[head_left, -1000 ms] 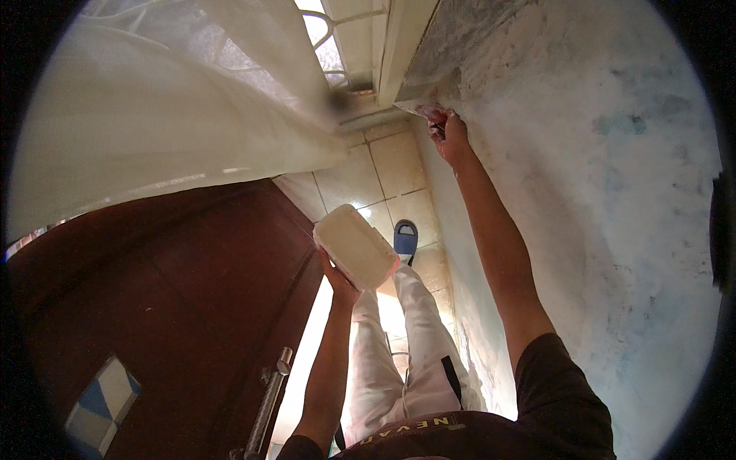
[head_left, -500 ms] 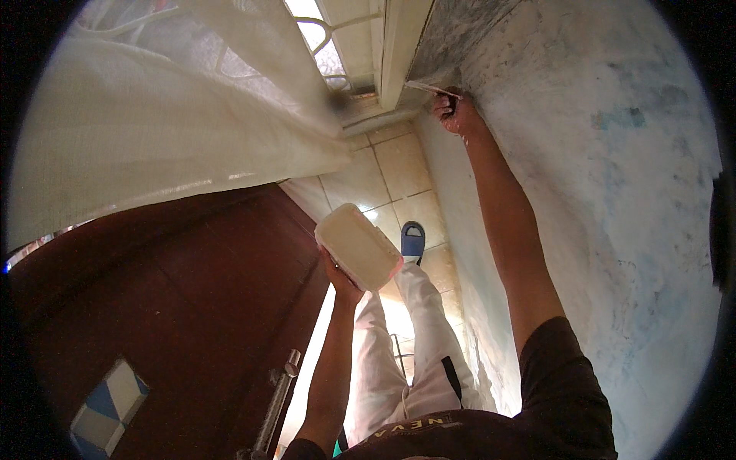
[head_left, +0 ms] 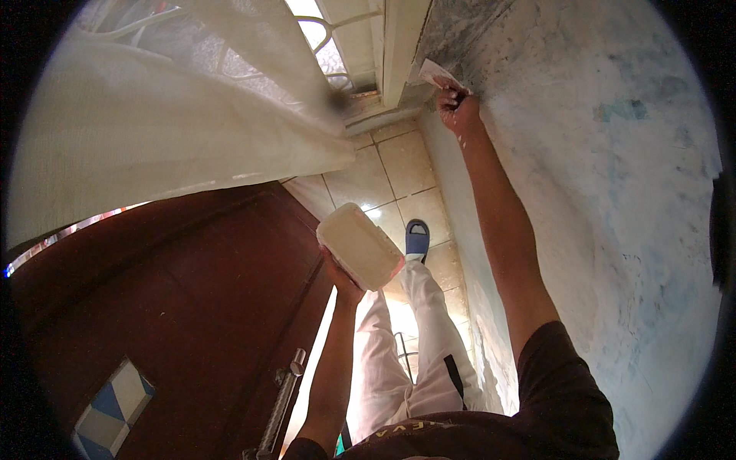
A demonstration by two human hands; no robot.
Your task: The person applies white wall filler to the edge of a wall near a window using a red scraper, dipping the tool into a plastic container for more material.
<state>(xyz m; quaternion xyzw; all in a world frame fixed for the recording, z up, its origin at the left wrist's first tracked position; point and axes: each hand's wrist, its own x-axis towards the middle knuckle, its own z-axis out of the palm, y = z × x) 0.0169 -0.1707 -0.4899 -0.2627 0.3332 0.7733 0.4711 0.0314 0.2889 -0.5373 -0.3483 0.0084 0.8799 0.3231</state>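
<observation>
I grip an off-white rectangular container [head_left: 360, 245] with my left hand [head_left: 343, 274], holding it level above the tiled floor. My right hand [head_left: 458, 111] is closed on a putty knife [head_left: 438, 75], flecked with white paste, reaching to the wall corner beside the door frame. The blade lies at the grimy, patchy white wall [head_left: 590, 199], close to the frame; whether it touches is hard to tell.
A dark red-brown door [head_left: 169, 291] with a metal handle [head_left: 280, 399] stands at my left. Sheer cream fabric [head_left: 176, 130] hangs above it. A white frame [head_left: 402, 38] borders a grille [head_left: 337, 46]. My legs and slippered foot are on floor tiles [head_left: 387, 169].
My right hand has moved upward along the wall corner, and the knife blade is now tilted differently. My left hand and the container have shifted only slightly.
</observation>
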